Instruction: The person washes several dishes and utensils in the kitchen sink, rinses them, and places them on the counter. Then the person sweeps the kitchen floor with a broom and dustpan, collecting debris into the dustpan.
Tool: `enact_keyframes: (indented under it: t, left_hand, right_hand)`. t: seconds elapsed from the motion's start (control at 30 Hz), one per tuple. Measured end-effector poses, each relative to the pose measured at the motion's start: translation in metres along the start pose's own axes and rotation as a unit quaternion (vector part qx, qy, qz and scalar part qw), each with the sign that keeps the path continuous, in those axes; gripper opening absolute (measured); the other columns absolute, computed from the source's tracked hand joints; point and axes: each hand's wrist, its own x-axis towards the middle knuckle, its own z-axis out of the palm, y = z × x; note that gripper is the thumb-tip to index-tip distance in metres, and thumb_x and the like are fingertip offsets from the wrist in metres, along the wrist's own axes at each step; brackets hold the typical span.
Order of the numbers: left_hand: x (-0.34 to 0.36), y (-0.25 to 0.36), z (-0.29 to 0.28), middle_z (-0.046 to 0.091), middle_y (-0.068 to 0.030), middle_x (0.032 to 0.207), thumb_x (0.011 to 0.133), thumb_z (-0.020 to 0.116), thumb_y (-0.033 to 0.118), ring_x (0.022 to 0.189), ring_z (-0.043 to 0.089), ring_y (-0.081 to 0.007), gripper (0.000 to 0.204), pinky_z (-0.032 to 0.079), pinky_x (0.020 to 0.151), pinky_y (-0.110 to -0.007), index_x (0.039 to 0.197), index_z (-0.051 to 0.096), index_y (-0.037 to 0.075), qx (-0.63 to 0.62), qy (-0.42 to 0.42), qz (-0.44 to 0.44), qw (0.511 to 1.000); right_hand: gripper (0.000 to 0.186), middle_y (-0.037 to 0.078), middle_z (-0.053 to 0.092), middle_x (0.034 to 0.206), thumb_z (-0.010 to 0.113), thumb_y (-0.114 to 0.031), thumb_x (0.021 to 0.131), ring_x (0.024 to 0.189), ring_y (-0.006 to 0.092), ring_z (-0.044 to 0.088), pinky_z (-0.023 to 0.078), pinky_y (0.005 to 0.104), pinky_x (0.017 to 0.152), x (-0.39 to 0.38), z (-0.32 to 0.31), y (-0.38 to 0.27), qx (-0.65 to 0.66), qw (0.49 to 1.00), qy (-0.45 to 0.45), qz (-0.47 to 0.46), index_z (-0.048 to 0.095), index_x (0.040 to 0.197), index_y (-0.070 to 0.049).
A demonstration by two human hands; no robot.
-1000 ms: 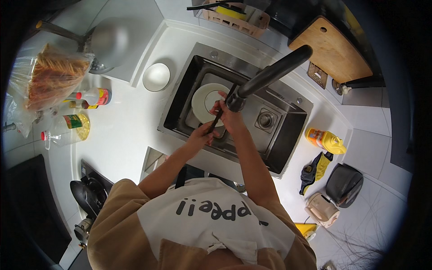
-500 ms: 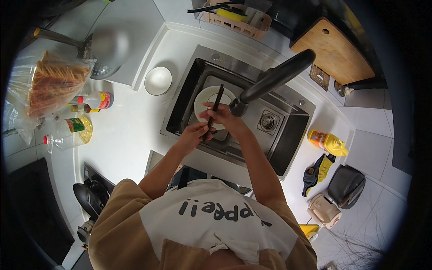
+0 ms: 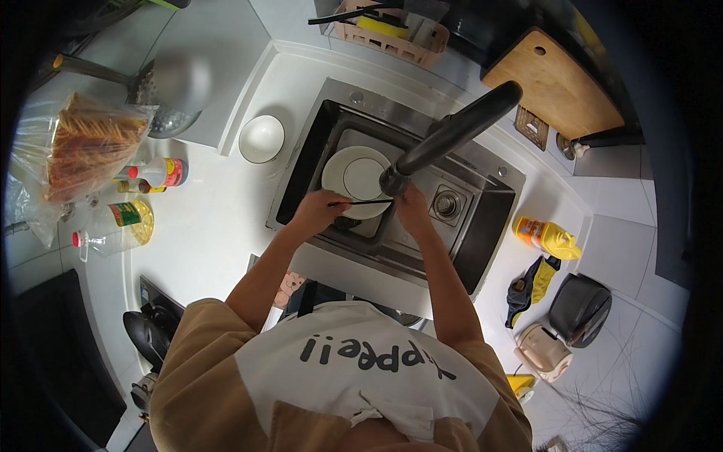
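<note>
Dark chopsticks (image 3: 372, 202), lying close together so I cannot count them, stretch level between my hands over the sink (image 3: 343, 90). At the left end they are pinched in the closed fingers of my left hand (image 3: 320, 211). My right hand (image 3: 412, 207) is closed around the other end, just below the black faucet (image 3: 467, 128), whose head partly hides the fingers. Beneath the chopsticks a white plate (image 3: 337, 169) rests in the sink's left part, with a smaller round white dish or rim (image 3: 363, 176) showing inside it.
A white bowl (image 3: 262, 138) stands on the counter left of the sink. Farther left are an oil bottle (image 3: 120, 224) and a hanging bag (image 3: 83, 151). At right sit a yellow bottle (image 3: 546, 237) and a dark cloth (image 3: 531, 292); a cutting board (image 3: 557, 83) leans behind.
The chopsticks have swung from steeply upright to level. My right hand has moved right and toward me, under the faucet head; my hands are farther apart.
</note>
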Motion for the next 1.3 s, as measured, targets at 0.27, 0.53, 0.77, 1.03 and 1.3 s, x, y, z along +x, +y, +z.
enact_keyframes:
  t: [0.27,0.53,0.77,1.03,1.3]
  left_hand:
    - [0.091,-0.005,0.032,0.069,-0.0071,0.101,0.089,0.071,0.023,0.095,0.064,-0.0129,0.034,0.053,0.081,-0.031,0.114,0.066,0.001,-0.438,-0.015,-0.043,0.898]
    - [0.131,-0.111,0.1,0.051,-0.0242,0.138,0.088,0.06,0.007,0.115,0.058,-0.0393,0.059,0.051,0.094,-0.048,0.143,0.042,0.0,0.148,0.115,-0.134,0.973]
    - [0.118,-0.092,0.099,0.054,-0.0239,0.135,0.092,0.054,0.005,0.114,0.06,-0.0378,0.056,0.053,0.095,-0.045,0.145,0.039,-0.001,-0.158,0.098,-0.212,0.959]
    - [0.076,-0.032,0.092,0.066,-0.0187,0.112,0.09,0.064,0.012,0.086,0.07,-0.0294,0.045,0.06,0.07,-0.041,0.133,0.054,0.002,-0.232,0.091,-0.213,0.945]
    - [0.117,-0.021,0.072,0.069,-0.0136,0.099,0.083,0.068,0.009,0.074,0.067,-0.0246,0.044,0.056,0.068,-0.041,0.127,0.062,0.004,0.088,-0.042,0.085,0.992]
  right_hand:
    - [0.021,0.023,0.062,0.09,0.053,-0.018,0.1,0.085,0.0443,0.059,0.045,0.0504,0.074,-0.026,-0.003,0.011,-0.052,0.997,-0.017,0.045,0.054,0.091,0.002]
    - [0.022,0.005,0.063,0.082,0.07,-0.02,0.091,0.066,0.0134,0.057,0.046,0.0325,0.056,-0.041,-0.03,0.042,0.16,0.949,-0.012,0.273,0.061,0.102,-0.002]
    - [0.049,0.0,0.053,0.07,0.075,-0.022,0.087,0.048,0.0098,0.045,0.032,0.028,0.042,-0.024,-0.011,0.013,0.305,0.89,-0.016,0.338,0.056,0.128,-0.004]
    - [0.074,0.014,0.064,0.089,0.061,-0.016,0.087,0.064,0.0198,0.062,0.049,0.0371,0.054,-0.001,0.018,0.014,0.237,0.899,-0.051,0.366,0.031,0.153,-0.005]
    - [0.07,0.015,0.057,0.106,0.057,-0.009,0.082,0.077,0.025,0.061,0.049,0.0365,0.062,0.008,0.003,0.019,-0.033,0.966,-0.052,0.253,0.039,0.15,-0.011]
